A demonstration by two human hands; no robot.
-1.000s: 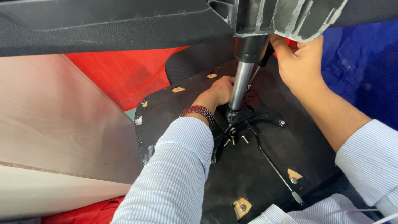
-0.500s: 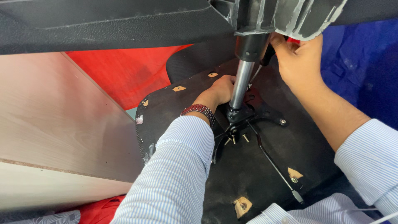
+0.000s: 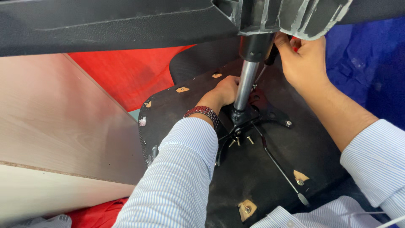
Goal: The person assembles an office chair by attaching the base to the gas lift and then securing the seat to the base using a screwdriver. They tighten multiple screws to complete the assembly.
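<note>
The polished steel gas-lift cylinder (image 3: 246,86) stood upright on the black upturned chair seat underside (image 3: 270,177). Left hand (image 3: 225,90) cupped its base; right hand (image 3: 303,59) gripped its black upper sleeve. It looked heavy, rigid and slippery, best held low.

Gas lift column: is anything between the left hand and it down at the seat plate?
Nothing visible. The left hand lies on the black seat underside right beside the gas lift column, at its lower end. The right hand is up by the column's dark upper sleeve.
</note>
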